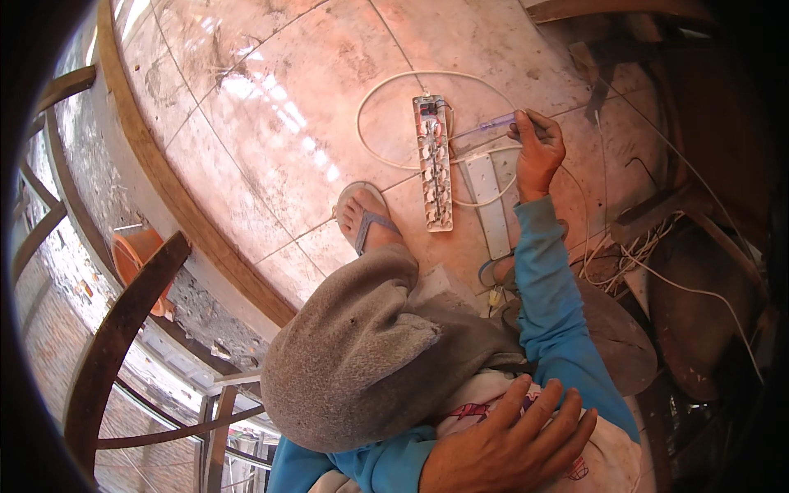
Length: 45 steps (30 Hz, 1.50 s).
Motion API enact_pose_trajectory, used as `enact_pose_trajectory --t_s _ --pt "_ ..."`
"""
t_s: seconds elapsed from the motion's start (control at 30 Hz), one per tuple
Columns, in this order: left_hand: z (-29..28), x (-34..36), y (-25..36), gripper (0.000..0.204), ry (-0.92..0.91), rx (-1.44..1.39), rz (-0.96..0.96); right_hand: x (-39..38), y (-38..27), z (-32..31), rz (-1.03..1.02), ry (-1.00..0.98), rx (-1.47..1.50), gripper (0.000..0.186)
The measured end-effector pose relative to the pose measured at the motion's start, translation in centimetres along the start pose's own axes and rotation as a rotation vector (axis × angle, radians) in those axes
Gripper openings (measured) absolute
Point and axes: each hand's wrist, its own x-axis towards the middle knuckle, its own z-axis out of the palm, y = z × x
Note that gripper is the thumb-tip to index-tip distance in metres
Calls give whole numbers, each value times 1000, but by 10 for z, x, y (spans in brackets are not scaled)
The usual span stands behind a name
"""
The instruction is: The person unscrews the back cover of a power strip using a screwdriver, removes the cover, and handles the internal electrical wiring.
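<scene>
Pinkish, glossy floor tiles, scuffed and divided by thin grout lines, fill most of the view, edged on one side by a curved wooden rim. On them lie two long narrow pieces: an opened power strip, its inside a row of metal contacts, and just beside it a plain white cover. One thin white cable loops in a ring around the strip's far end. One foot in a grey sandal rests near the strip. The left hand lies flat and spread on patterned cloth at the lap, its grip released, holding nothing. The right hand, in a blue sleeve, has its grip closed on a slim translucent screwdriver, whose tip points at the strip's upper half.
</scene>
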Motion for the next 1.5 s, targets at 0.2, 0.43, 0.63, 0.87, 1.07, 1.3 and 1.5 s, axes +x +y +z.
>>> enact_pose_trajectory --t_s 0.2,0.43,0.63,0.87,1.07,1.3,1.5 --pt "3 -2 -1 45 -17 -41 -6 0 1 20 -36 -52 -21 21" --pt "-7 1 1 44 18 -19 -29 3 12 29 -81 -91 -70 19" --pt "-4 -2 1 45 -23 -23 -43 1 13 30 -89 -87 -99 18" --pt "-5 -1 2 44 40 -12 -36 4 12 27 -89 -83 -118 18" --pt "-8 -3 -1 46 -152 -62 -36 4 13 27 -82 -88 -102 18" --pt "-8 0 2 41 37 -10 -50 5 15 24 -93 -83 -116 18" --pt "-6 -1 3 40 34 1 -54 6 13 26 -50 -77 -67 21"
